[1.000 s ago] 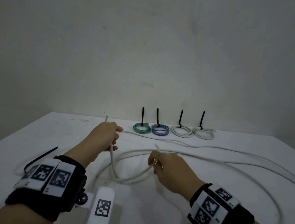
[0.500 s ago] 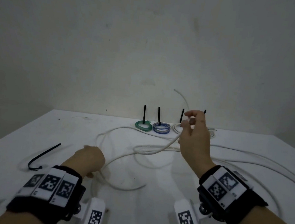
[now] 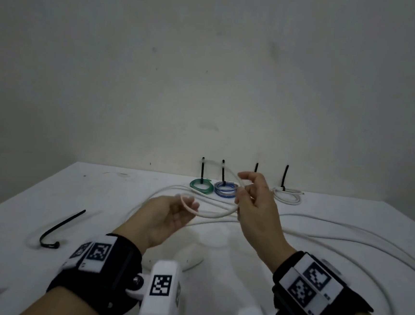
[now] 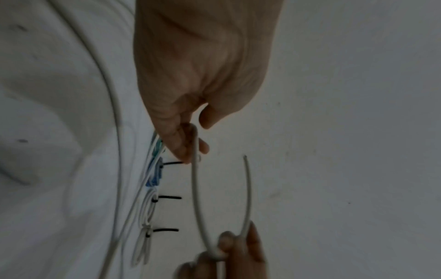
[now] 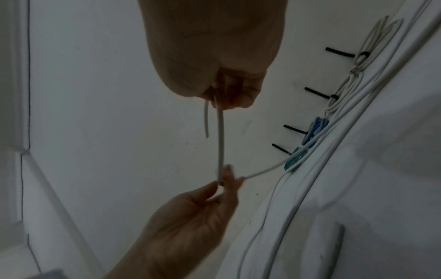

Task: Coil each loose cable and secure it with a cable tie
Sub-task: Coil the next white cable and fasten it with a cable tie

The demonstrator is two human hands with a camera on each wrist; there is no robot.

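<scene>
A long loose white cable [image 3: 340,234] sprawls over the white table [image 3: 16,261]. Above the table, my left hand [image 3: 189,206] is turned palm up and its fingertips pinch the cable. My right hand [image 3: 242,185] pinches the same cable close to its free end, which curves up past the thumb. A short arc of cable [image 3: 211,215] spans the two hands. The left wrist view shows this arc [image 4: 197,198] running from my left fingers [image 4: 188,149] to the right hand [image 4: 229,245]. In the right wrist view the cable [image 5: 220,136] runs straight between both pinches. A black cable tie [image 3: 62,227] lies loose at the left.
Tied coils stand in a row by the back wall, each with an upright black tie: green [image 3: 201,185], blue [image 3: 225,189] and white [image 3: 287,195]; another is hidden behind my right hand. Cable loops cover the right half of the table.
My left hand rose off the table and turned palm up, holding the cable. My right hand came down and left towards it, so a short arc now spans the two.
</scene>
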